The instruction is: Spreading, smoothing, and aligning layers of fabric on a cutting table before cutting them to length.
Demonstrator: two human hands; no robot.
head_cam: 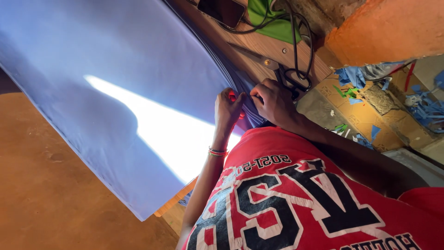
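Note:
A large pale blue sheet of fabric [115, 69] lies spread over a wooden table [259, 46], with a bright streak of sunlight across it. Both hands meet at its stacked edge near the table's side. My left hand [226, 111], with a beaded bracelet on the wrist, grips a small red object [232, 96] against the fabric edge. Beside it, my right hand [275, 102] pinches the dark folded layers of the edge. A red shirt with black and white lettering [296, 203] fills the lower part of the view.
Large black-handled scissors [277, 69] lie on the table just past my right hand. A dark phone [222, 10], a black cable [296, 37] and a green cloth [273, 21] sit further along. Blue and green fabric scraps [356, 76] litter the tiled floor.

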